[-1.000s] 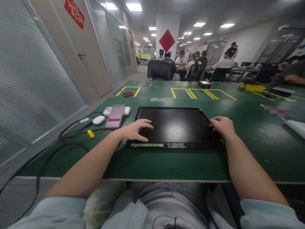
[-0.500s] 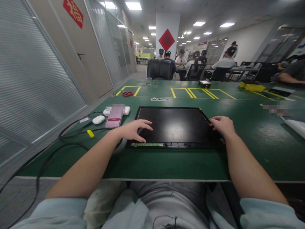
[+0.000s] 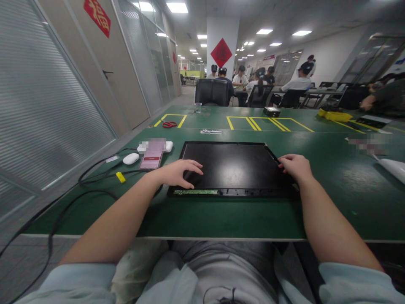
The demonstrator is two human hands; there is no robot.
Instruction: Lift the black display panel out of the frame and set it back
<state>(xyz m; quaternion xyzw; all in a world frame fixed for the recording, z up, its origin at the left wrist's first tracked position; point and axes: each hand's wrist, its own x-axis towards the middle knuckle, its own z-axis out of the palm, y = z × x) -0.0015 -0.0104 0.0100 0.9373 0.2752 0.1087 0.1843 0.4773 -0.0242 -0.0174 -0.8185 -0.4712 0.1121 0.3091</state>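
A black flat display panel (image 3: 234,164) in a dark frame lies face up on the green table. Along its near edge runs a thin green circuit board strip (image 3: 196,192). My left hand (image 3: 182,172) rests over the panel's left side, fingers spread and thumb near the circuit strip. At the right edge, my right hand (image 3: 295,166) has its thumb and fingers pinched on the panel's frame. My palm hides part of that edge, and the left hand covers part of the left edge.
Left of the panel are a phone (image 3: 151,157), a white rounded device (image 3: 130,158) and black cables (image 3: 95,192) with a yellow tag (image 3: 120,177). Red-handled scissors (image 3: 169,124), a plastic cup (image 3: 198,108) and a black box (image 3: 271,111) stand farther back. People sit beyond.
My hands and the panel stay in practically the same place. At the far right, another person's arm has shifted.
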